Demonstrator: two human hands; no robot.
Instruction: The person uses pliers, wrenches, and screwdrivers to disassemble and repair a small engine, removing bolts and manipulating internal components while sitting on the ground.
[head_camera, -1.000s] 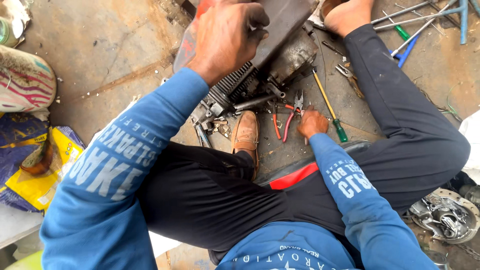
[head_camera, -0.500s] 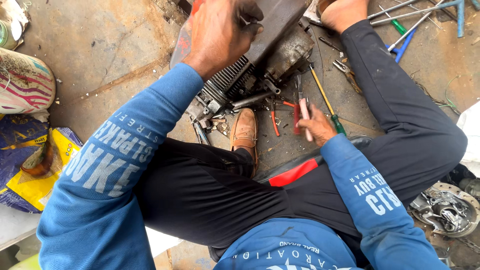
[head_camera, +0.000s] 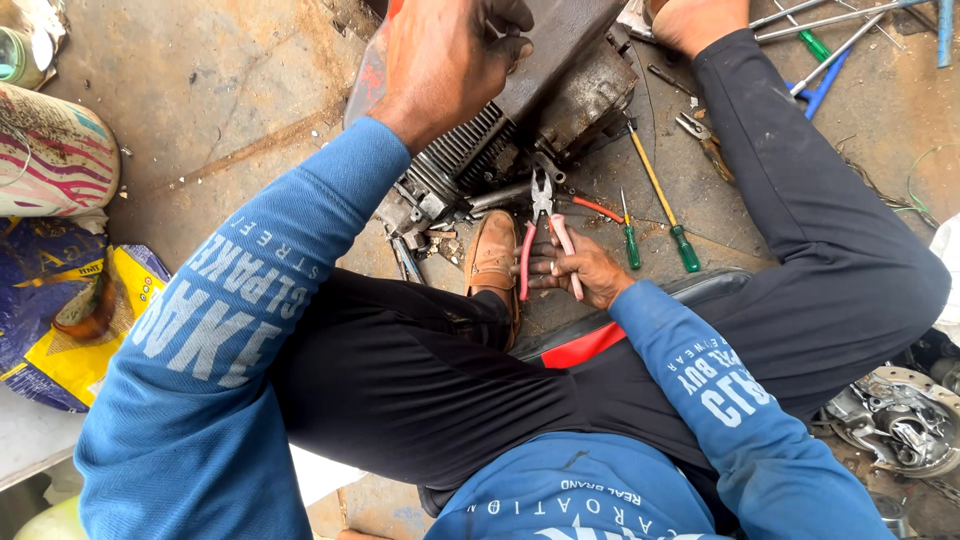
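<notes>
Seen from the head camera, a small engine (head_camera: 520, 120) with grey cooling fins is braced on a stained concrete floor (head_camera: 220, 110) in the upper middle of the frame. The left hand (head_camera: 450, 60), at top centre, is pressed onto the engine's upper casing, its fingers curled together against the metal. Just below the engine, at the centre of the frame, a pair of red-handled pliers (head_camera: 543, 235) is gripped by the right hand (head_camera: 585, 268); the fingers are clamped around both handles, the handles are spread, and the nose is pointed up at a metal fitting at the engine's base. A brown shoe (head_camera: 492, 260) is seen just left of the pliers. To the right, a yellow-shafted screwdriver (head_camera: 662, 200) and a small green-handled screwdriver (head_camera: 628, 235) are laid on the floor. Blue-handled tools (head_camera: 815, 85) are scattered at upper right.

A slip is judged possible: with oily metal and only one hand steadying the engine, the pliers could be jerked off the fitting and the knuckles struck.
</notes>
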